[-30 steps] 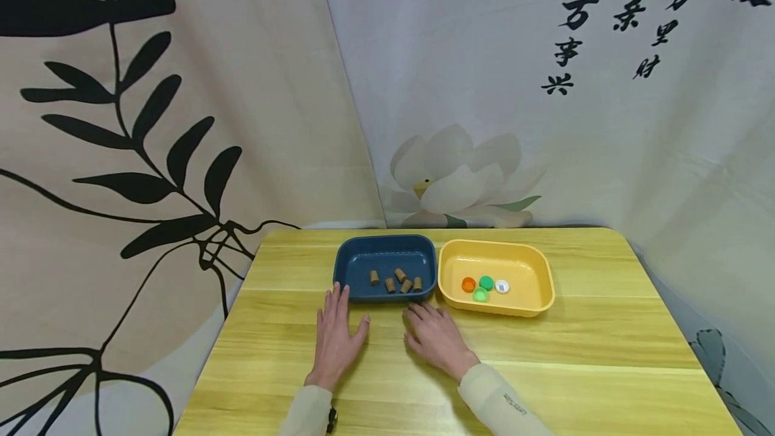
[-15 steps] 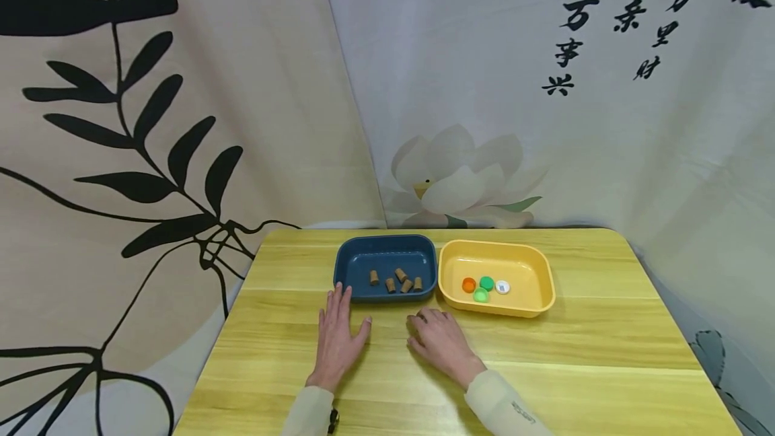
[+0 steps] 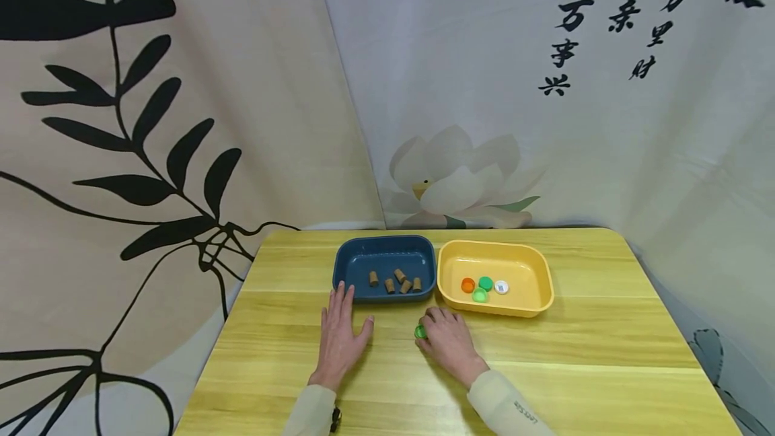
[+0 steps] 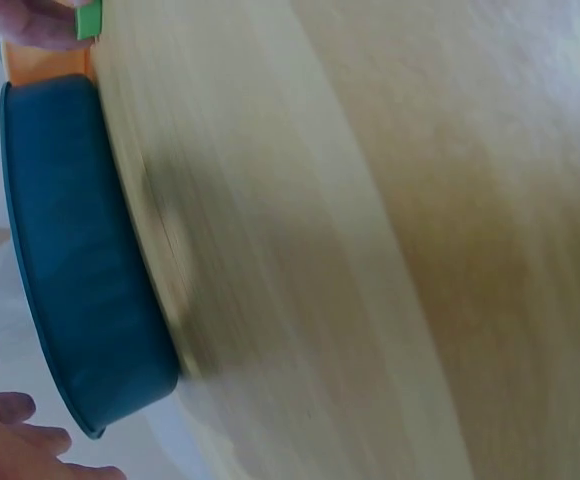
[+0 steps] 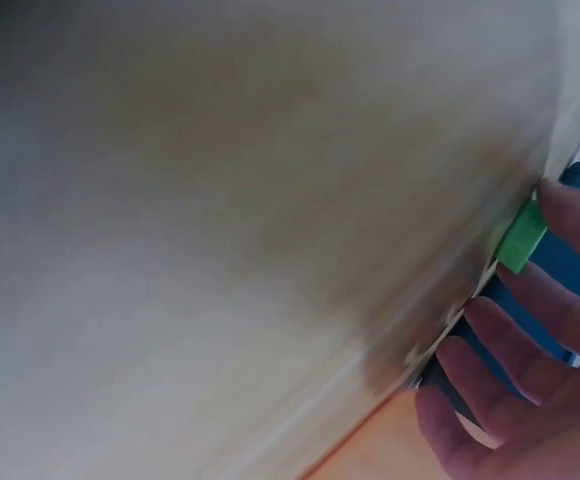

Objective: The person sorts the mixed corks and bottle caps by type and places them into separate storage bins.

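My right hand [image 3: 447, 342] is over the table just in front of the two trays. It pinches a green bottle cap [image 3: 420, 332] between thumb and index finger; in the right wrist view the green bottle cap [image 5: 522, 238] appears edge-on between the fingertips, close to the tabletop. My left hand [image 3: 340, 345] lies with fingers straight, its fingertips at the near left corner of the blue tray [image 3: 363, 299]. Several small brown corks [image 3: 389, 286] lie in that tray. The yellow tray [image 3: 521, 258] holds an orange cap [image 3: 468, 285], two green caps [image 3: 480, 295] and a white cap [image 3: 501, 286].
Both trays stand side by side towards the back of the wooden table [image 3: 581, 375]. Behind the table hangs a curtain [image 3: 284, 86] printed with leaves, a flower and black characters.
My right hand has drawn back a little from the trays and to the right. A green bottle cap, hidden before, now shows between its fingers. The left hand is almost still.
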The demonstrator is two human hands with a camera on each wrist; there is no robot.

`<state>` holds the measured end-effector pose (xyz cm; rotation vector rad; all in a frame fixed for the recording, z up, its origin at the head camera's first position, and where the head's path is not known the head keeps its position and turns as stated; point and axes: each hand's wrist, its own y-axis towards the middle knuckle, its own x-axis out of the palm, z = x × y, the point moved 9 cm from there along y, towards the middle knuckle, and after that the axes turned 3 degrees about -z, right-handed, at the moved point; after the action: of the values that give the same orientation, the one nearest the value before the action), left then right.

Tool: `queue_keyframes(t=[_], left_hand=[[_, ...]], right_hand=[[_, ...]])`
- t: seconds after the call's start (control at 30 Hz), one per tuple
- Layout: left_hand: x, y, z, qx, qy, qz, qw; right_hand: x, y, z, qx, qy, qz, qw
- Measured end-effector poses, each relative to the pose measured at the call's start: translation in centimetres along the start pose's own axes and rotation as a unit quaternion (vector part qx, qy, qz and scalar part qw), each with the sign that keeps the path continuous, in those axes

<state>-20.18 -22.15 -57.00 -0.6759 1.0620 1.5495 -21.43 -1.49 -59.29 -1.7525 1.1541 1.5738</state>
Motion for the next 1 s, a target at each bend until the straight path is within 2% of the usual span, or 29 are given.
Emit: queue_keyframes(t=[0.23,0.47,0.63,0.77,1.0], left_hand=[[0.2,0.2,0.3,0.001,-0.002,-0.005,1.0000],[0.6,0.8,1.7,0.024,0.007,-0.014,0.9996],[1.1,1.6,3.8,0.063,0.028,-0.015,0.9975],[2.1,2.1,5.7,0.095,0.044,-0.031,0.9940],[3.8,2.8,9.6,0.161,0.085,-0.038,0.9825]], right_hand=[[-0.7,-0.4,-0.2,-0.013,0.007,0.036,0.999],[-2.4,-1.1,0.0,-0.019,0.027,0.079,0.996],[-3.8,-1.9,0.8,-0.006,0.032,0.087,0.996],[-4.7,-2.6,1.8,0.009,0.035,0.086,0.996],[-6.2,-4.0,3.7,0.032,0.045,0.097,0.994]])
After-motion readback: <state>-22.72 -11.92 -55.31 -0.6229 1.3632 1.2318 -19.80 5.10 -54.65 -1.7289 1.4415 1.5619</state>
